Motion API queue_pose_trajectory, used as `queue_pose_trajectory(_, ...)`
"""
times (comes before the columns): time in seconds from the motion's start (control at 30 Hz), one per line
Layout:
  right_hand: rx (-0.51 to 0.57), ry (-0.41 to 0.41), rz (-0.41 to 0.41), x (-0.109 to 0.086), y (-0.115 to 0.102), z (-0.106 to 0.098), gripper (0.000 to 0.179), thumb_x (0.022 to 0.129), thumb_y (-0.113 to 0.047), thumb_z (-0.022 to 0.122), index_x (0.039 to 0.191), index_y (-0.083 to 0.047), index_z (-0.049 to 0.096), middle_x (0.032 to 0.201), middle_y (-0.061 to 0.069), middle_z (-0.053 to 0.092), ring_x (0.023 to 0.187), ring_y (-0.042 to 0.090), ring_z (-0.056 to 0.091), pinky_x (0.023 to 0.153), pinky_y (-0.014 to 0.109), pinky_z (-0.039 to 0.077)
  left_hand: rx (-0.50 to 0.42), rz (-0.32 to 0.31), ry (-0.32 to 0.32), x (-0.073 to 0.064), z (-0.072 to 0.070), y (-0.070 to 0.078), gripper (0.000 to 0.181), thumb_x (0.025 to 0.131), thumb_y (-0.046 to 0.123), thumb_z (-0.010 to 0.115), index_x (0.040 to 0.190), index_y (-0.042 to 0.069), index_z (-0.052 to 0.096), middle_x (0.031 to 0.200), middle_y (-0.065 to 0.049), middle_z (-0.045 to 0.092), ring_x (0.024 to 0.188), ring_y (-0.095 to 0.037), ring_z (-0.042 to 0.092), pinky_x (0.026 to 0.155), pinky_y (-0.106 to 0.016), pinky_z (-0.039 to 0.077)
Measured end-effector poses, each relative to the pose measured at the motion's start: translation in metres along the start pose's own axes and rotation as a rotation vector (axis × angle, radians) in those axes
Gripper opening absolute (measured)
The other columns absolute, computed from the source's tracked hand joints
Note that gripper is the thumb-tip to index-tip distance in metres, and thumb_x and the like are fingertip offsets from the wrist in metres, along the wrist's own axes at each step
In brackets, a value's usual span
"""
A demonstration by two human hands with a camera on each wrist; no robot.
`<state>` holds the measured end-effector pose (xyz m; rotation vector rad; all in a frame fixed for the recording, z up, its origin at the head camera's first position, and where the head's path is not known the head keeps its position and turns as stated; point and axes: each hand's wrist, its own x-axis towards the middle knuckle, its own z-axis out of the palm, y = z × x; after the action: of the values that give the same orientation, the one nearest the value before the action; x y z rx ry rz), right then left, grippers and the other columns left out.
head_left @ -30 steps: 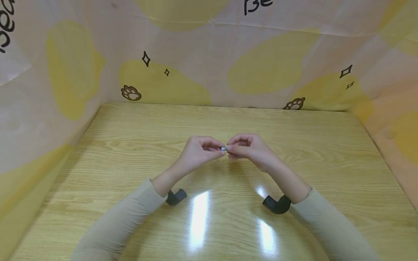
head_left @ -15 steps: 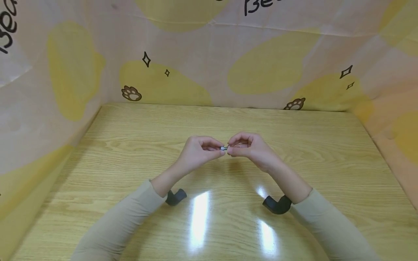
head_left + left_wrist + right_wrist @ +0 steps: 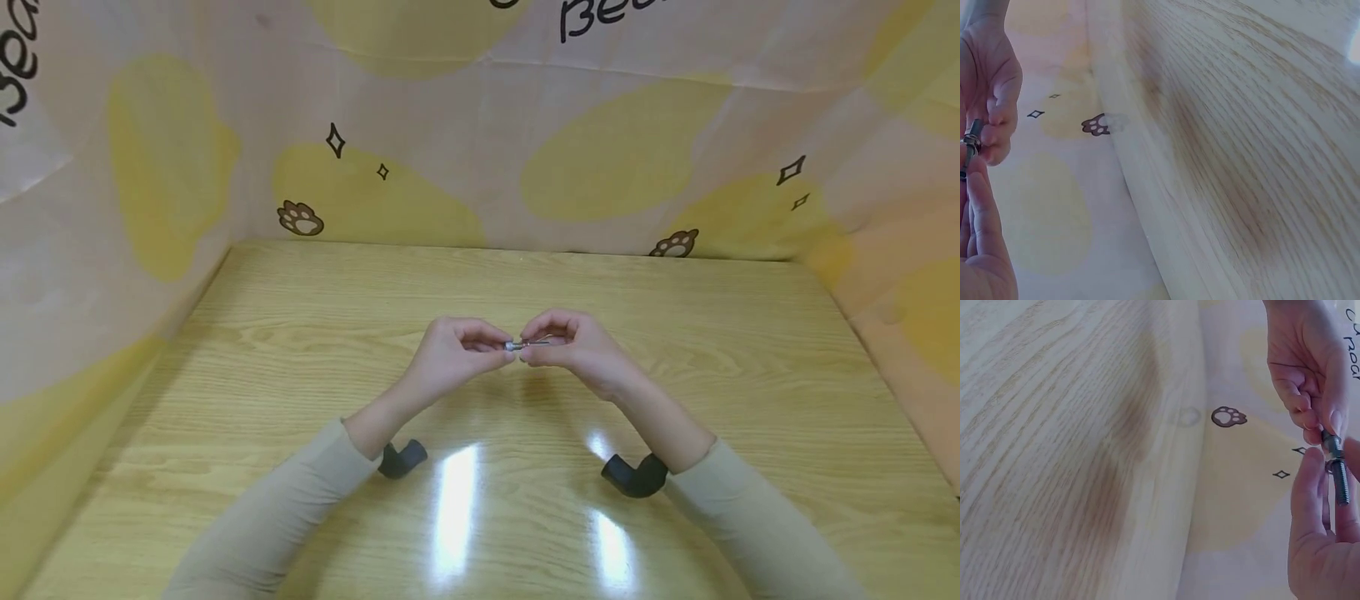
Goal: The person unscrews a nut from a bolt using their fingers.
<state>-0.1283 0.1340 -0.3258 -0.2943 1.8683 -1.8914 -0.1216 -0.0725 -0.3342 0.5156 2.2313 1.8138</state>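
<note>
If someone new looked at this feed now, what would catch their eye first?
Probably the small threaded metal bolt pinched between the left hand and the right hand, mid-picture in the head view. Next, likely the bright glare streaks on the near part of the wooden table, then the yellow-blotched cloth behind its far edge.
</note>
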Motion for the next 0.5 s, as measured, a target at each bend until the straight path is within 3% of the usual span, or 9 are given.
queue_pose_trajectory(0.1,-0.014,0.000,-0.012,0.0007,-0.0005,-0.0011,0.023,0.084,0.001,0.062,0.106,0.005,0.055,0.097,0.006,0.061,0.083,0.016,0.064,0.078,0.030,0.054,-0.001,0.000,0.007,0.0003,0.0000,-0.0001,0.016,0.081,0.012,0.073,0.094,0.002,0.070,0.087,-0.006,0.069,0.075,-0.019,0.066,0.071,-0.032,0.056)
queue_pose_trajectory(0.27,0.023,0.008,0.033,0.0014,-0.0021,0.0002,0.011,0.093,-0.010,0.055,0.098,-0.001,0.058,0.083,0.006,0.065,0.071,0.015,0.065,0.070,0.028,0.056,0.004,0.000,0.011,0.0001,-0.0002,0.0008,0.017,0.081,0.013,0.073,0.094,0.002,0.070,0.086,-0.006,0.069,0.075,-0.019,0.066,0.071,-0.032,0.056)
queue_pose_trajectory(0.37,0.035,0.009,0.017,0.0015,-0.0015,0.0004,0.005,0.090,-0.004,0.058,0.095,-0.002,0.060,0.081,0.004,0.065,0.071,0.014,0.065,0.071,0.028,0.056,0.004,0.000,0.009,0.0001,-0.0004,0.0014,0.018,0.081,0.013,0.072,0.095,0.002,0.070,0.087,-0.006,0.069,0.076,-0.019,0.066,0.071,-0.032,0.056)
queue_pose_trajectory(0.5,0.041,0.000,-0.042,0.0010,-0.0009,-0.0002,0.017,0.084,0.006,0.061,0.099,-0.002,0.059,0.096,0.008,0.062,0.082,0.016,0.065,0.078,0.030,0.054,0.007,-0.009,0.014,0.0002,-0.0007,0.0015,0.018,0.081,0.012,0.073,0.095,0.001,0.070,0.087,-0.006,0.069,0.076,-0.019,0.066,0.071,-0.032,0.056)
